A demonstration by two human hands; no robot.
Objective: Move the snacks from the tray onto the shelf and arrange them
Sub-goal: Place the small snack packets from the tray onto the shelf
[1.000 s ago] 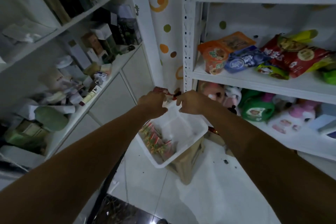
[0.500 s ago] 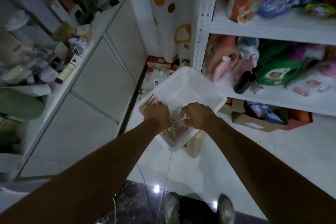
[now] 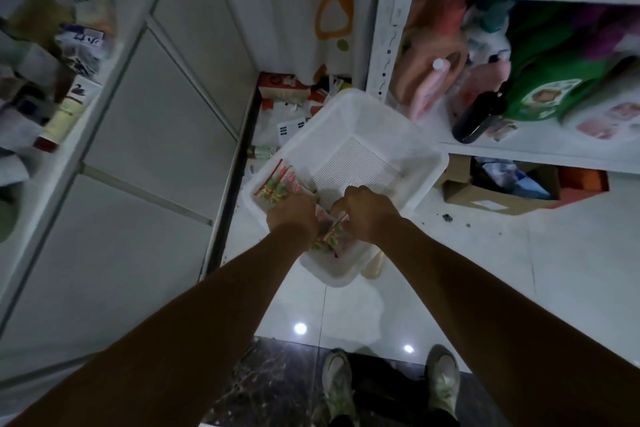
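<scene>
1. While both arms stretch forward and down, nearly straight and drawing together at the wrists, the hands meet inside the white tray [image 3: 429, 163].
2. Left hand [image 3: 292, 215]: knuckles up, fingers curled down round the snacks [image 3: 277, 185] in the tray's near-left part. The fingertips are hidden under the back of the hand.
3. Right hand [image 3: 363, 215]: just beside the left and also knuckles up. Its fingers are bent inward and pinch the top edge of some red and green packets that stand between the two hands.
4. More of these packets lie fanned against the tray's left wall, beyond the left hand. The tray's perforated bottom is bare on the far right.
5. The tray sits low, on something beige that shows at its near corner. It is just in front of the white shelf [image 3: 519, 149] on the right.
6. On that shelf a dark bottle [image 3: 478, 118] lies among pink and green goods, all blurred.
7. A cardboard box [image 3: 485, 198] sits on the floor under the shelf, and the person's shoes [image 3: 337, 388] show at the bottom edge.
</scene>
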